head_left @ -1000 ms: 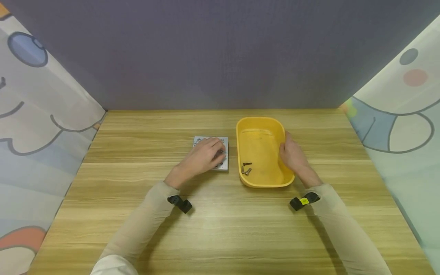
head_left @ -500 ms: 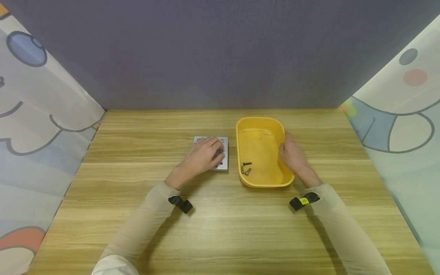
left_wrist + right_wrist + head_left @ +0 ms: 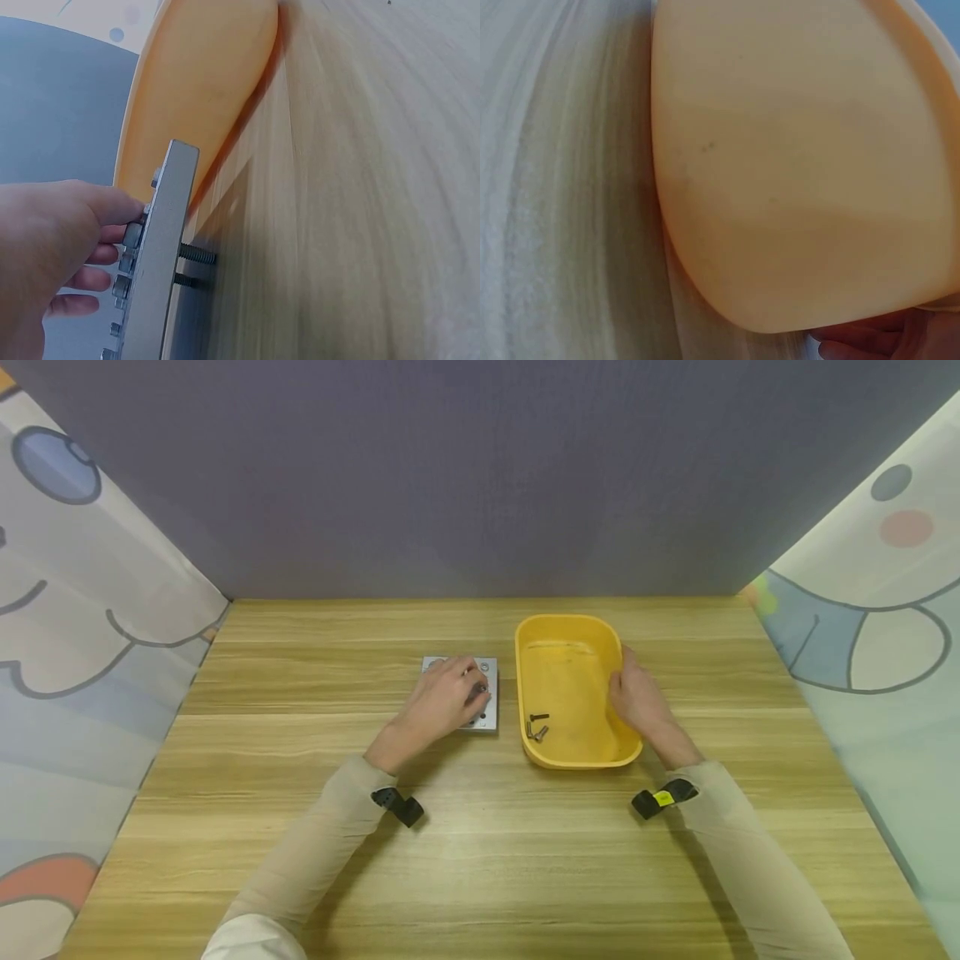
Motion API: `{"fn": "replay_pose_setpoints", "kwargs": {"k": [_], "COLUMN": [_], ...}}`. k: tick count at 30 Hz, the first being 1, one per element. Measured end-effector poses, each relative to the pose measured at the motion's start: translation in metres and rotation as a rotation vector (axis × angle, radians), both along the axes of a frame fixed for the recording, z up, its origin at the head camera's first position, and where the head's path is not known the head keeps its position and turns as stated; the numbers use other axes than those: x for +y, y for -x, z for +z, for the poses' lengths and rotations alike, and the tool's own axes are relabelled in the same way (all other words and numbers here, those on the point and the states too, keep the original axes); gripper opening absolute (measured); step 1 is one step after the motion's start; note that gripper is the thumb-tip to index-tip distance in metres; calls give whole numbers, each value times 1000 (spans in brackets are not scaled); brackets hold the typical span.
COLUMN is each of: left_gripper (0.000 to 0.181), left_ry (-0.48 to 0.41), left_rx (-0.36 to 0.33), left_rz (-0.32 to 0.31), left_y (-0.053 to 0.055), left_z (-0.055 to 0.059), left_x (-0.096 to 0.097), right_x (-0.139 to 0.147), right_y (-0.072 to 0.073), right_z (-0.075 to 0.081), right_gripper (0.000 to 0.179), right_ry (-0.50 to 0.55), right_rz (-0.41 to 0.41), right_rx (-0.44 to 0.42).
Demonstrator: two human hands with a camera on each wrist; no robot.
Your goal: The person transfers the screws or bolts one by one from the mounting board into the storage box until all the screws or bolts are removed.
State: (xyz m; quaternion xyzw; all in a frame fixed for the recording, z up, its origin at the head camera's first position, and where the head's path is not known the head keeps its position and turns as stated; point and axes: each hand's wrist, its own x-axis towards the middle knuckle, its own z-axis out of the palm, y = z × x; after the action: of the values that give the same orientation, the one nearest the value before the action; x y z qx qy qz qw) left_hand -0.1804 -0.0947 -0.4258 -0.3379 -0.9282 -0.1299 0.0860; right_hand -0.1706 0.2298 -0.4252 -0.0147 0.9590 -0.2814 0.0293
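My left hand (image 3: pixel 442 697) is over a grey metal plate (image 3: pixel 491 678) with several screws set in it. In the left wrist view the thumb presses against a hex-head-like screw (image 3: pixel 133 235) on the plate's face, fingers curled opposite and partly hidden. Two threaded shanks (image 3: pixel 197 253) poke out beneath the plate's underside. On the other side, my right hand (image 3: pixel 641 697) grips the right wall of a yellow plastic bin (image 3: pixel 566 685); the right wrist view shows only its fingers (image 3: pixel 862 341) at the bin's edge. Several loose screws (image 3: pixel 540 733) lie in the bin's near left corner.
Plate and bin stand side by side on a wood-grain table (image 3: pixel 480 860), a narrow gap between them. A dark grey partition (image 3: pixel 480 485) rises at the table's far edge. Printed cartoon panels (image 3: pixel 862 568) flank both sides.
My left hand and forearm have shifted very slightly, with small finger movement over the plate. The right hand and the bin stay where they were.
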Motion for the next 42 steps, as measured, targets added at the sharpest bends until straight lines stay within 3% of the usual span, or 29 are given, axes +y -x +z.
{"fn": "replay_pose_setpoints", "kwargs": {"k": [10, 16, 21, 28, 36, 42], "left_gripper": [17, 15, 17, 24, 22, 23], "left_ry": [-49, -50, -39, -37, -35, 10], "left_rx": [99, 124, 107, 60, 63, 25], "left_rz": [36, 35, 58, 137, 161, 188], "left_y": [-2, -3, -3, -4, -6, -9], "left_z": [-2, -3, -3, -2, 0, 5], "left_x": [4, 4, 4, 4, 3, 6], "right_x": [-1, -1, -2, -2, -2, -3], "right_y": [0, 0, 0, 1, 1, 1], "right_z": [0, 1, 1, 1, 1, 1], "right_gripper": [55, 55, 56, 56, 56, 56], "right_ry": [9, 12, 5, 11, 13, 14], "right_rz": [4, 2, -2, -3, -5, -11], "right_rx": [4, -3, -9, -16, -14, -24]}}
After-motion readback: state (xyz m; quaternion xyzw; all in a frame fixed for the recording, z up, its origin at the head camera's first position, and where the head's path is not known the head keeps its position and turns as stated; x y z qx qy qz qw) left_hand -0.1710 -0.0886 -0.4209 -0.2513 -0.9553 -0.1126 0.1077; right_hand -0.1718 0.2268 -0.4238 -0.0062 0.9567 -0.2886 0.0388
